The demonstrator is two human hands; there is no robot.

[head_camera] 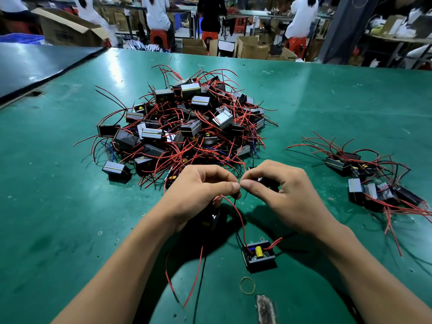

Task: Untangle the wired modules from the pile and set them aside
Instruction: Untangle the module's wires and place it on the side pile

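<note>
A big pile of black wired modules [187, 122] with tangled red and black wires lies in the middle of the green table [58, 195]. Just in front of it, my left hand [198, 195] and my right hand [278, 190] meet fingertip to fingertip, both pinching thin wire ends between thumb and forefinger. A red wire runs from my left fingers down to a loose black module [259, 254] with a yellow capacitor, lying below my hands. Another dark module sits half hidden under my left hand. A smaller group of separated modules [371, 181] lies at the right.
A yellow rubber band [247, 285] lies near the table's front edge beside a worn patch [265, 308]. A dark mat [35, 64] covers the far left. People on red stools and cardboard boxes stand beyond the table's far edge.
</note>
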